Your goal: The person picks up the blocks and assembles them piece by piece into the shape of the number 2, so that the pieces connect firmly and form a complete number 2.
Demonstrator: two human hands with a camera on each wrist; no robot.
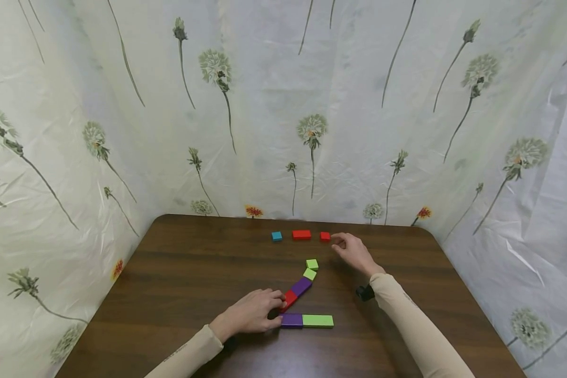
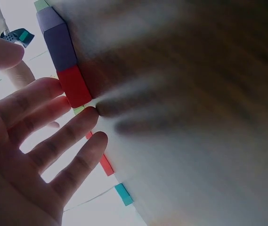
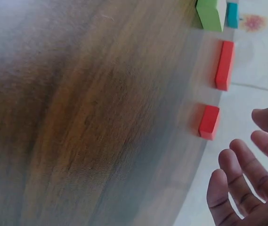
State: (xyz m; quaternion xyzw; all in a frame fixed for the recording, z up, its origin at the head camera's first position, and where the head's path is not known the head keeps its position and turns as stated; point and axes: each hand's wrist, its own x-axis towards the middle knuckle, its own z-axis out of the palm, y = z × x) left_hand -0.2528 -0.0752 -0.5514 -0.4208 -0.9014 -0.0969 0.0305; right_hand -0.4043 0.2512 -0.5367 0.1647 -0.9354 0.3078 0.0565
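My left hand has its fingertips at a red block, fingers mostly straight in the left wrist view. Its thumb is by the left end of a purple block, which lies end to end with a long green block. From the red block, a slanting line runs away through another purple block to two small green blocks, a nearer one and a farther one. At the back, my right hand reaches beside a small red block, fingers loosely bent and holding nothing.
A longer red block and a small blue block stand in the back row, left of the small red one. All lie on a dark brown wooden table. Curtains printed with dandelions hang behind and at both sides.
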